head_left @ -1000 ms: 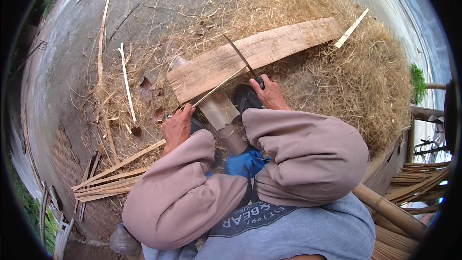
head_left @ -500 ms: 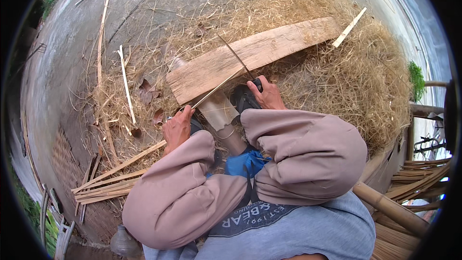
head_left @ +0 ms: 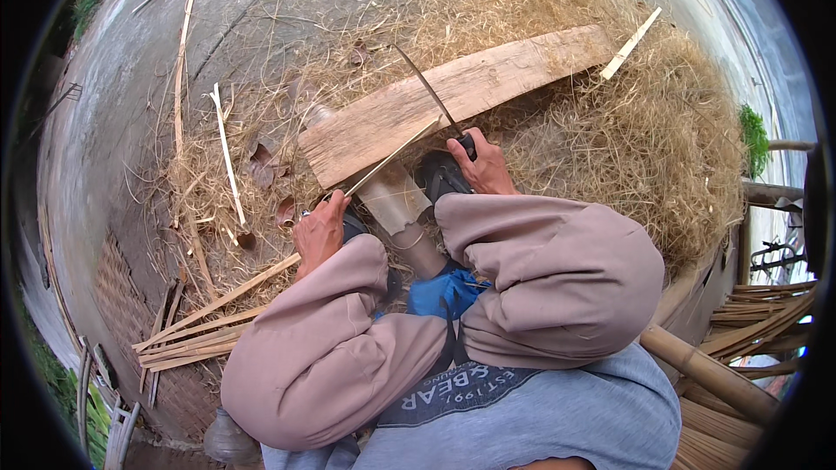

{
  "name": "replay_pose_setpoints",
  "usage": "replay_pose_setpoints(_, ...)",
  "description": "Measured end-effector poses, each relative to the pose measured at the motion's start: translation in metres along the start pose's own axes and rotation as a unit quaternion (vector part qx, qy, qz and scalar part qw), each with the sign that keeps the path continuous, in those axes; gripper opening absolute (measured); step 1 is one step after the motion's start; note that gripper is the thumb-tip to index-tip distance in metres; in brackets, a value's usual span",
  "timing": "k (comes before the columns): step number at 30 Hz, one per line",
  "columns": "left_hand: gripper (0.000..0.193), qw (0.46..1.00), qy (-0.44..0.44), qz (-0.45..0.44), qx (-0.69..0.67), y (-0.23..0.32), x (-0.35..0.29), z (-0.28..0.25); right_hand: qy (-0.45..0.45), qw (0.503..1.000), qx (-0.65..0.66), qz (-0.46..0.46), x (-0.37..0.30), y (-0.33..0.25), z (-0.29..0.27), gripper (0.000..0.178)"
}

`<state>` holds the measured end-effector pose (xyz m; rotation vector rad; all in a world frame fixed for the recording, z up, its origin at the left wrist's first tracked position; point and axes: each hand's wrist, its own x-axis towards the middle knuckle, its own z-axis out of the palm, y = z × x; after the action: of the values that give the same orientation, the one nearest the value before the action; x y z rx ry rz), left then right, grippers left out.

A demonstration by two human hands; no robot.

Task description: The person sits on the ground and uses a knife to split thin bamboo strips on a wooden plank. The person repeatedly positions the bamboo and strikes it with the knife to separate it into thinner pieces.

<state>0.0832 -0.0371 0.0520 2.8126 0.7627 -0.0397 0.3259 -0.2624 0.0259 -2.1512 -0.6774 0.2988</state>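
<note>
The work is done outdoors on a grey concrete floor (head_left: 131, 104), and a large part of it is covered by a heap of dry straw-coloured shavings (head_left: 662, 139). On this heap lies a long rough wooden plank (head_left: 453, 96), a little tilted, with one end near the person's knees.

The thing in hand is a thin bamboo strip (head_left: 387, 159). It runs from the left hand (head_left: 320, 231) up to the right and crosses the near edge of the plank. It looks light and springy, stiff along its length but easy to bend or split, and its edges are probably sharp. I judge the best hold is close to the point of cutting, with fingers on the flat faces, because the free end will whip. The left hand is closed around the lower part of the strip.

The right hand (head_left: 482, 167) is clamped on the dark handle of a knife (head_left: 433, 96), whose long narrow blade points up and away over the plank. The blade seems to meet the strip near the plank edge, but the contact is too small to see surely. The handle is a firm grip; the blade is thin and must stay away from the other hand.

Between the knees stands a short section of bamboo tube (head_left: 396, 204). To the left lie more bamboo slats (head_left: 200, 331) in a loose bundle, and single splinters are scattered on the floor. At the right edge thicker bamboo poles (head_left: 705, 370) are stacked.
</note>
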Motion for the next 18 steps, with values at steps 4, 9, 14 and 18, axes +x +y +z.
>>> replay_pose_setpoints(4, 0.031, 1.0, 0.001, 0.004, -0.004, 0.002, 0.003, 0.002, 0.033, 0.998, -0.033, -0.05, -0.001, 0.004, 0.003, 0.044)
replay_pose_setpoints(9, 0.031, 1.0, 0.011, 0.009, -0.003, 0.002, 0.006, 0.002, -0.036, 0.992, -0.116, 0.022, 0.002, 0.019, 0.007, 0.045)
replay_pose_setpoints(14, 0.031, 1.0, 0.008, 0.005, -0.006, 0.001, 0.0, 0.006, 0.024, 1.0, 0.006, -0.018, -0.001, -0.008, -0.001, 0.047)
replay_pose_setpoints(18, 0.032, 1.0, 0.013, 0.007, -0.013, 0.004, 0.006, 0.01, -0.005, 0.996, -0.086, 0.017, 0.005, 0.008, 0.006, 0.045)
